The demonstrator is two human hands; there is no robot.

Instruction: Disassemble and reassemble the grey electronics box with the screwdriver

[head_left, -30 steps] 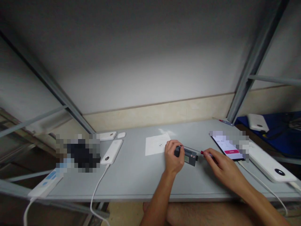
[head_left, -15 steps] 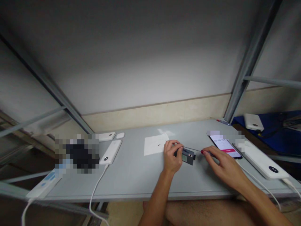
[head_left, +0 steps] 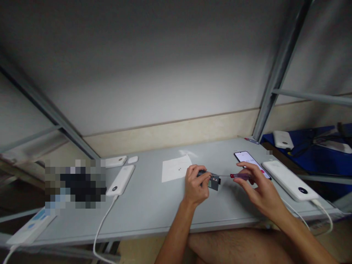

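My left hand (head_left: 196, 184) is closed round a small dark grey box-shaped device (head_left: 214, 183) with slots, held just above the table; its fingers hide the left part. In my right hand (head_left: 257, 185) is a screwdriver (head_left: 240, 176) with a red and purple see-through handle, gripped between thumb and fingers. Its thin metal shaft points left and reaches the top edge of the device near my left fingertips. Whether the tip sits in a screw is too small to tell. Behind my left hand lies a white sheet of paper (head_left: 173, 169) with a few tiny dark dots on it.
A phone (head_left: 243, 156) and a large white power bank (head_left: 288, 181) with a cable lie on the right. Another white power bank (head_left: 121, 180) and a power strip (head_left: 34, 225) are at left. A second screwdriver (head_left: 251, 140) lies by the metal post (head_left: 264, 110).
My view has shifted slightly right. The right-hand fingers have spread and changed their grip on the screwdriver, showing more of its handle. My left hand still holds the device, its index finger nearer the shaft.
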